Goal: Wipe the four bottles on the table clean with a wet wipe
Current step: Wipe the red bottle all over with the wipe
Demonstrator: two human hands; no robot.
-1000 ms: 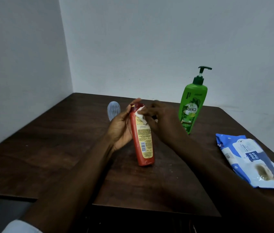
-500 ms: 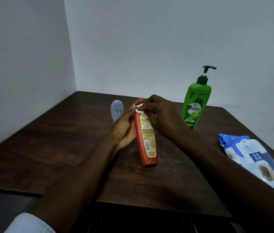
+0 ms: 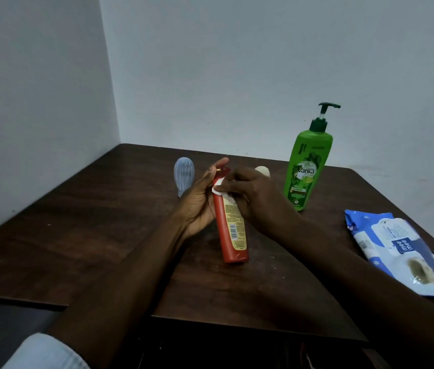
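dark table (image 3: 77, 235). a blue wipes pack (image 3: 396, 251) reading "mee mee" lies at its right edge. a green pump bottle (image 3: 307, 169) marked "vatika" stands at the back. mid-table, the left hand (image 3: 199, 201) grips a tilted red bottle (image 3: 231, 230) with a yellow barcoded label. the right hand (image 3: 255, 193) pinches a white wipe (image 3: 219, 191) against its neck.

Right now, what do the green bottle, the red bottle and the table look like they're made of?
The green pump bottle looks like glossy plastic: light glints along its side. The red bottle seems smooth plastic, with a printed yellow label. The table looks like dark wood or wood-look laminate: grain streaks show.
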